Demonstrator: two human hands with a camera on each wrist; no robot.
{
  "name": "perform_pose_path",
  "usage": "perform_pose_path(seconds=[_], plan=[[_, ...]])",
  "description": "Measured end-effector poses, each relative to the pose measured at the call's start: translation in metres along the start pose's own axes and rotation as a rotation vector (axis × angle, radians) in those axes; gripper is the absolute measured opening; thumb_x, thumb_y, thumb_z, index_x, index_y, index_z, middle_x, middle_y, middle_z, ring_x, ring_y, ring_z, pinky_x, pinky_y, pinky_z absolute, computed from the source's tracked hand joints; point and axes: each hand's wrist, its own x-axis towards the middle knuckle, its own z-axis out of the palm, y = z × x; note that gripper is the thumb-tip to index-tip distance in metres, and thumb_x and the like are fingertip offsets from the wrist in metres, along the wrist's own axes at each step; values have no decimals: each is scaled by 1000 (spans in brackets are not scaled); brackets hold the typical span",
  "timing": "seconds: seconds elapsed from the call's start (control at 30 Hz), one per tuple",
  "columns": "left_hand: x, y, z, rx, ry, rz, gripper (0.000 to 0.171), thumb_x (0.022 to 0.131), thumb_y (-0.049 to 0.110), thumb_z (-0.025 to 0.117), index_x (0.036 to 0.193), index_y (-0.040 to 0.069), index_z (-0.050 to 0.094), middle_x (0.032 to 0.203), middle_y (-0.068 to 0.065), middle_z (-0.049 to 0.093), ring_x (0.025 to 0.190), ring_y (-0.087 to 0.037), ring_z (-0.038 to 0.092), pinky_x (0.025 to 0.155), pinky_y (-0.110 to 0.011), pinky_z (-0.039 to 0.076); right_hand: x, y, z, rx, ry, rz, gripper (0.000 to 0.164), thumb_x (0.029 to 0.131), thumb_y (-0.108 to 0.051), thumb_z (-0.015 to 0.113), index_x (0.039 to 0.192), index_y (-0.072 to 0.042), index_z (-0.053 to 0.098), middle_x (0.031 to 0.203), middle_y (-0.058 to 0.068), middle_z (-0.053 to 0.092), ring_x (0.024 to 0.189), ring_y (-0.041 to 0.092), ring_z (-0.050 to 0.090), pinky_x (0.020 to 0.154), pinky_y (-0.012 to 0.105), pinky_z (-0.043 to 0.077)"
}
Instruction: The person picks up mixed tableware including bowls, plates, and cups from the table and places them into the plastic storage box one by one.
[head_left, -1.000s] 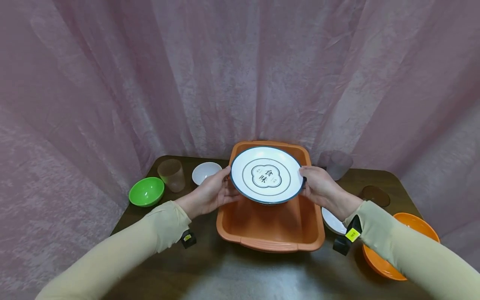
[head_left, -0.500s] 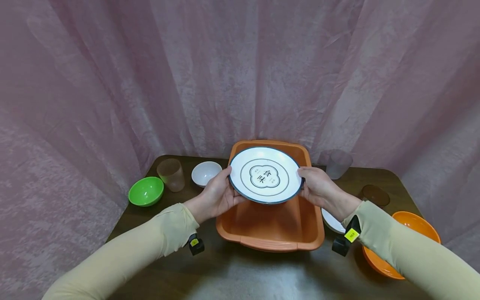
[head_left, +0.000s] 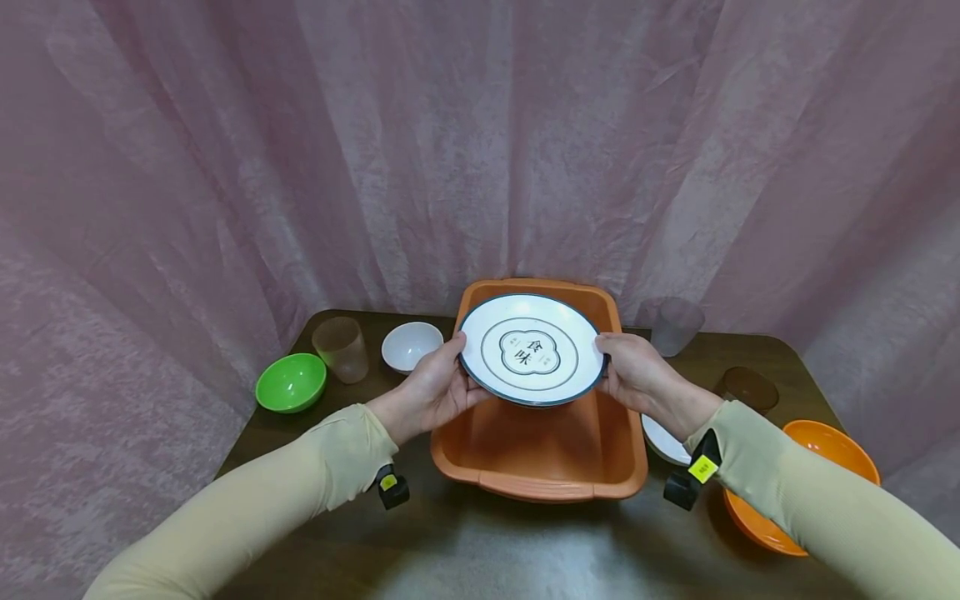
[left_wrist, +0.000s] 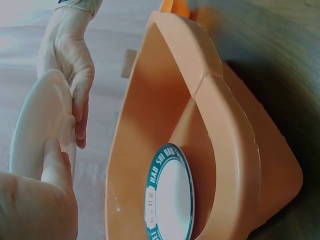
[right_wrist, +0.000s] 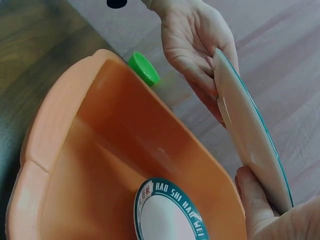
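Observation:
A white plate with a dark blue rim and printed characters is held up above an orange basin. My left hand grips its left edge, thumb on top and fingers underneath. At the right edge my right hand pinches the rim the same way. Both wrist views show the plate's pale underside with fingers against it. Inside the basin lies another plate with a green lettered border, seen in the wrist views; the held plate hides it in the head view.
Left of the basin stand a green bowl, a brownish cup and a white bowl. To the right are a clear cup, a dark translucent cup, a white dish and orange dishes. Pink curtain hangs behind.
Since a second ago my left hand has shifted slightly, its wrist coming a little to the right with the fingers further under the plate. The plate has turned slightly.

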Motion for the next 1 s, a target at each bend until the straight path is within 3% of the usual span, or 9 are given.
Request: perform_pose_path(seconds=[0.27, 0.73, 0.87, 1.0], plan=[[1, -2, 1, 17, -6, -2, 53, 114, 40, 25, 159, 14, 32, 142, -15, 60, 122, -25, 63, 102, -48, 50, -3, -1, -2, -8, -17, 2, 53, 114, -21, 24, 157, 9, 15, 130, 18, 48, 92, 8, 64, 75, 22, 53], [0, -3, 2, 45, 13, -9, 51, 114, 38, 25, 159, 14, 32, 140, -14, 61, 120, -25, 64, 99, -46, 52, -4, 1, -8, -109, 18, 17, 50, 114, -21, 30, 154, 6, 28, 128, 19, 53, 97, 15, 65, 86, 28, 57], [0, -3, 2, 53, 22, -13, 51, 114, 39, 26, 158, 14, 32, 139, -14, 62, 119, -25, 65, 97, -47, 53, -6, 1, -14, -201, 10, -7, 52, 114, -24, 31, 158, 4, 26, 139, 22, 47, 115, 23, 59, 101, 36, 51], [0, -4, 2, 63, 32, -14, 51, 114, 39, 27, 158, 14, 33, 138, -15, 62, 119, -25, 65, 98, -47, 53, -9, -2, -21, -344, 4, -66, 60, 113, -30, 34, 161, 1, 19, 160, 23, 31, 140, 36, 40, 116, 50, 34]])
